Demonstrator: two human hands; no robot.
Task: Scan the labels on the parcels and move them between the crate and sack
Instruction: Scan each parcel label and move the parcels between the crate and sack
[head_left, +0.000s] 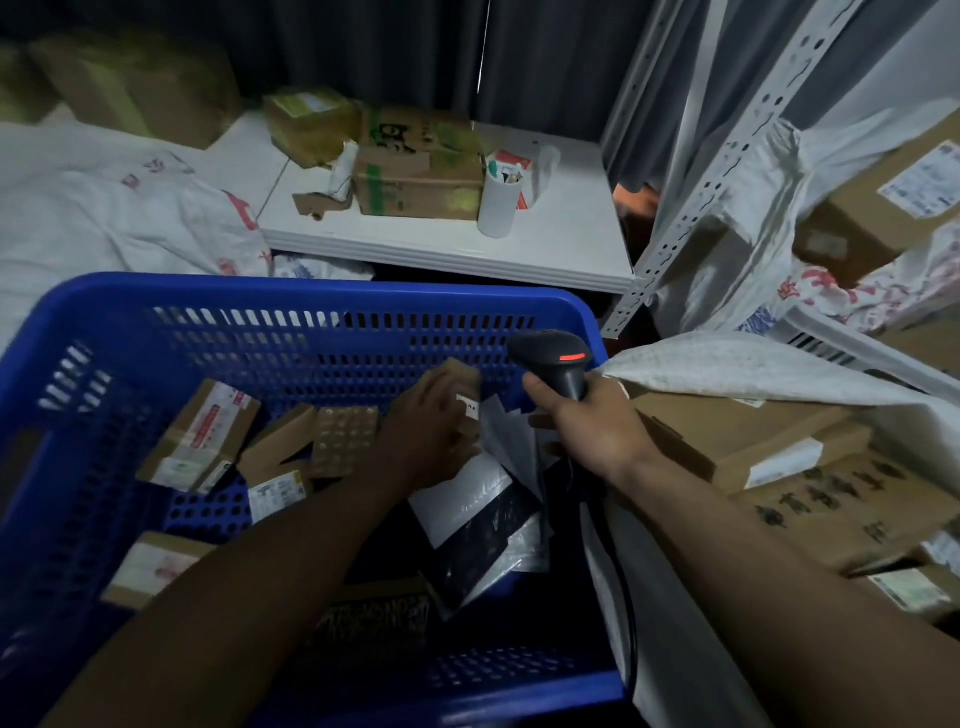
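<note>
Right hand (597, 428) gripping scanner (553, 358), parcel label (468, 406) (unreadable)

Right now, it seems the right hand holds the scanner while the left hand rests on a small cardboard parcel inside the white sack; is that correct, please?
Not quite. The small cardboard parcel under the left hand lies inside the blue crate, not the white sack beside it. The right hand does hold the scanner. The head view shows this.
</note>
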